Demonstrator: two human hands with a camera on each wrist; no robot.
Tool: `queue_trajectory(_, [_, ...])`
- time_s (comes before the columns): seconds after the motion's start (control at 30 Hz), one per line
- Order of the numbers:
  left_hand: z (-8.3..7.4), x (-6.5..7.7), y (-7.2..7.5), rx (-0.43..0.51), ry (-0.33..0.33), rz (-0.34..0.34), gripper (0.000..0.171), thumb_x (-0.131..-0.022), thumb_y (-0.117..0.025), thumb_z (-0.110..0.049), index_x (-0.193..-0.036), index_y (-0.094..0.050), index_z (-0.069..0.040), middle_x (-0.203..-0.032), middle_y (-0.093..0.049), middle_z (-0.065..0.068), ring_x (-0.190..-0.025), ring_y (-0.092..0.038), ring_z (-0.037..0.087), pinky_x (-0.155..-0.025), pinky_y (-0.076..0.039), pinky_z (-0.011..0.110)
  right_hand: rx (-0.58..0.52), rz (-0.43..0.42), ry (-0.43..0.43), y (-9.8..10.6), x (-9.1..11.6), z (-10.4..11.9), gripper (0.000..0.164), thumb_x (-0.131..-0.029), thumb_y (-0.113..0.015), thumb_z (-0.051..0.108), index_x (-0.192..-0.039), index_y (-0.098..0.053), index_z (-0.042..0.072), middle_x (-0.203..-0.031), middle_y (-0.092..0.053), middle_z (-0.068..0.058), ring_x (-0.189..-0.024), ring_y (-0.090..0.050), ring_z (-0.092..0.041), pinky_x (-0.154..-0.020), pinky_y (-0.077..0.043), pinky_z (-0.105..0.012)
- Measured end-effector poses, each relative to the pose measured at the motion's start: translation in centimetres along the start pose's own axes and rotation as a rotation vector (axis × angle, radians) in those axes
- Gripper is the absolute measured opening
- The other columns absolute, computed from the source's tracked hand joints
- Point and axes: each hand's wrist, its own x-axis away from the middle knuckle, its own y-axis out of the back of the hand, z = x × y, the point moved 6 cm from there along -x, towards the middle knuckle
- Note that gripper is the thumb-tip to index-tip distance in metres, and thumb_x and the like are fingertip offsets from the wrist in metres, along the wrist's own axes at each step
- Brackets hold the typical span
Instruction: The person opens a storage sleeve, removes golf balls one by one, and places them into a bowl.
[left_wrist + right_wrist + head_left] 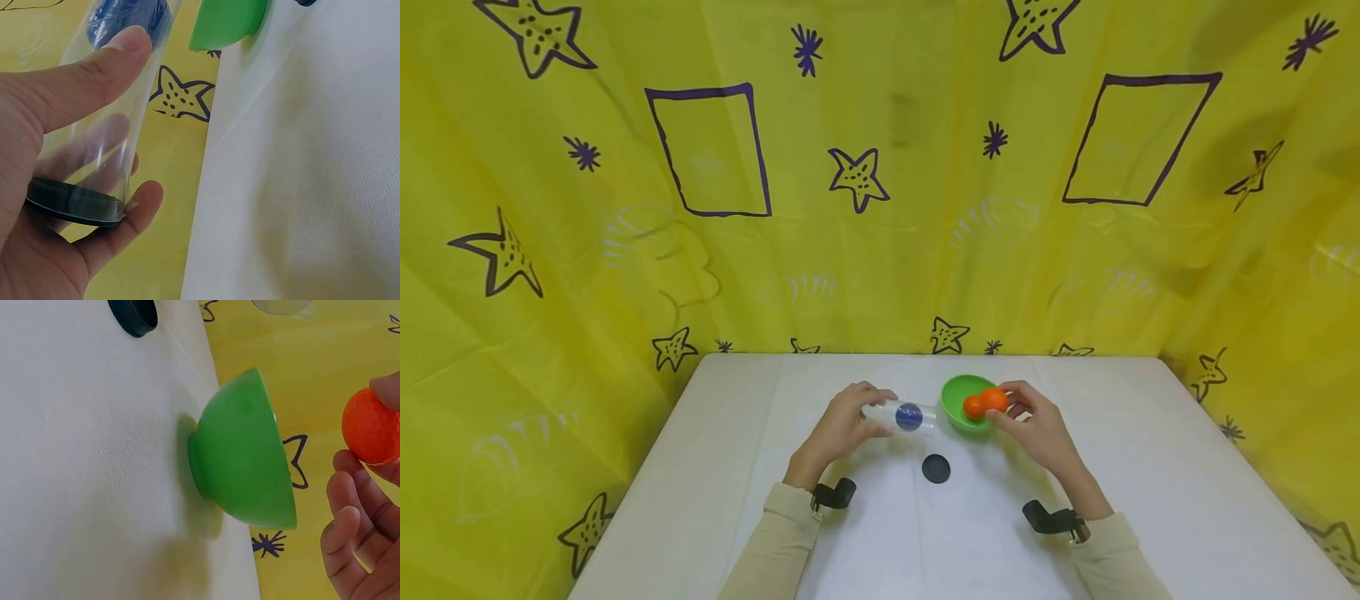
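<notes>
My left hand grips a clear plastic tube with a round blue patch on it. The tube lies nearly level in the head view, and its far end faces the green bowl. In the left wrist view a dark cap closes the end nearest the palm. With thumb and fingertips, my right hand pinches an orange golf ball above the bowl's right side. Another orange ball shows at the bowl; whether it touches the held one I cannot tell.
A round black lid lies on the white table between the forearms, in front of the bowl. A yellow curtain with stars hangs behind the table's far edge and along both sides. Each wrist carries a black camera mount.
</notes>
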Motion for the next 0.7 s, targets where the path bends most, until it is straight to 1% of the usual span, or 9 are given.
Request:
queue_trajectory(0.17, [0.0,0.1,0.2,0.002,0.008,0.001,0.046,-0.084,-0.084,-0.018,-0.128,-0.07,-0.017,-0.12,-0.068,0.012,-0.112,-0.061,0.035,-0.088,-0.052,0.04,0.02,-0.007,0.008,0.2,-0.8,-0.2,0.039,-0.092,-0.077,0.026,-0.124,-0.063,0.009,-0.109,-0.067,-0.011,-0.094,-0.057,-0.02,-0.072,-0.048,-0.023])
queue_trajectory(0.23, [0.0,0.1,0.3,0.002,0.008,0.002,0.047,-0.084,-0.084,-0.018,-0.129,-0.07,-0.017,-0.12,-0.068,0.013,-0.112,-0.061,0.035,-0.089,-0.053,0.04,0.029,-0.011,0.006,0.3,-1.3,-0.4,0.04,-0.092,-0.077,0.027,-0.125,-0.063,0.008,-0.112,-0.067,-0.011,-0.098,-0.056,-0.022,-0.076,-0.047,-0.026])
queue_trajectory(0.37, [-0.1,0.0,0.5,0.0,0.007,0.002,0.047,-0.084,-0.084,-0.02,-0.129,-0.07,-0.018,-0.119,-0.068,0.013,-0.112,-0.061,0.036,-0.089,-0.053,0.041,0.042,-0.011,-0.007,0.3,-2.1,-0.9,0.044,-0.093,-0.076,0.03,-0.127,-0.062,0.006,-0.12,-0.064,-0.014,-0.111,-0.055,-0.031,-0.083,-0.045,-0.028])
queue_trajectory(0.47, [-0.2,0.0,0.5,-0.002,0.004,0.0,0.047,-0.084,-0.084,-0.019,-0.129,-0.07,-0.018,-0.119,-0.068,0.013,-0.112,-0.061,0.036,-0.089,-0.053,0.041,0.036,0.0,-0.022,0.3,-2.6,-1.1,0.046,-0.093,-0.075,0.031,-0.128,-0.062,0.004,-0.127,-0.062,-0.016,-0.118,-0.053,-0.036,-0.086,-0.045,-0.027])
queue_trajectory(0.57, [-0.2,0.0,0.5,0.0,-0.001,0.001,0.047,-0.084,-0.084,-0.018,-0.129,-0.07,-0.018,-0.119,-0.068,0.014,-0.112,-0.061,0.036,-0.089,-0.053,0.042,0.03,0.012,-0.037,0.2,-2.9,-1.3,0.047,-0.094,-0.074,0.031,-0.13,-0.061,0.004,-0.131,-0.06,-0.018,-0.122,-0.051,-0.037,-0.089,-0.045,-0.028])
queue_trajectory(0.7, [-0.2,0.1,0.4,0.01,0.0,0.003,0.047,-0.084,-0.084,-0.019,-0.129,-0.07,-0.017,-0.119,-0.068,0.014,-0.112,-0.061,0.037,-0.089,-0.053,0.042,0.023,0.025,-0.052,0.1,-3.4,-1.8,0.048,-0.095,-0.074,0.032,-0.131,-0.06,0.003,-0.133,-0.059,-0.019,-0.123,-0.05,-0.037,-0.092,-0.045,-0.034])
